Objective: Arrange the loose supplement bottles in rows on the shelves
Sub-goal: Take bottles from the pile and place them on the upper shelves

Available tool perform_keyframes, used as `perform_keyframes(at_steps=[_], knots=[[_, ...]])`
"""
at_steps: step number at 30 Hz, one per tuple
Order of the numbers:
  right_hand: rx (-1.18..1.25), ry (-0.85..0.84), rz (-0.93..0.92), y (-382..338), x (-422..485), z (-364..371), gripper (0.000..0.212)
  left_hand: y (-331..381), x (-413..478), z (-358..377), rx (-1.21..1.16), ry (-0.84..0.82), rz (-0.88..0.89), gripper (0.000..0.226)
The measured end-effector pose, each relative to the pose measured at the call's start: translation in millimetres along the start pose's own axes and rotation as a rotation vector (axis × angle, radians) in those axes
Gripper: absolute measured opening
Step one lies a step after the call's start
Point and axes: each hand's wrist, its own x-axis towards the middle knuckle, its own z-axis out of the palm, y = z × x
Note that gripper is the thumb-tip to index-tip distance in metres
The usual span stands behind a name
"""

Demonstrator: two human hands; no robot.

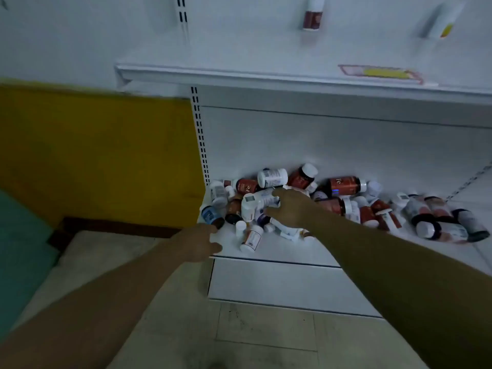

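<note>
A heap of loose supplement bottles (346,201), white and dark brown with red labels, lies tumbled on the white bottom shelf (279,250). My right hand (288,209) reaches into the left part of the heap, fingers curled round a white bottle (255,203) lying on its side. My left hand (198,242) hovers at the shelf's front left corner with fingers relaxed, holding nothing, just below a dark bottle with a blue label (211,215). A small white bottle with an orange label (251,238) lies apart at the front.
The upper shelf (266,75) juts out above the heap, carrying two upright bottles (313,14) at the back and a flat yellow and pink pack (380,73). A yellow wall panel (101,155) stands to the left. Tiled floor (266,334) lies below.
</note>
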Motion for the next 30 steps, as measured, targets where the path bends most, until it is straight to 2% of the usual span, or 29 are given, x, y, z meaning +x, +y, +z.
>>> perform_keyframes(at_steps=[7, 12, 15, 20, 25, 30], knots=[[0.003, -0.111, 0.052, -18.4, 58.7, 34.4, 0.063, -33.9, 67.6, -6.2, -0.074, 0.062, -0.088, 0.067], [-0.104, -0.084, -0.007, -18.6, 92.7, 53.5, 0.062, -37.2, 105.6, -5.3, -0.177, 0.162, -0.117, 0.056], [-0.132, -0.063, -0.029, -16.8, 104.0, 58.8, 0.059, -44.5, 124.9, 2.5, -0.261, 0.205, -0.159, 0.069], [-0.083, -0.029, -0.041, -13.5, 112.3, 62.3, 0.052, -47.4, 148.2, 18.2, -0.338, 0.164, -0.196, 0.084], [-0.062, -0.041, -0.045, -13.6, 115.3, 64.4, 0.056, -49.5, 154.1, 29.1, -0.387, 0.215, -0.187, 0.076], [-0.034, -0.026, -0.051, -11.3, 117.2, 65.7, 0.049, -53.1, 150.7, 33.2, -0.501, 0.235, -0.156, 0.070]])
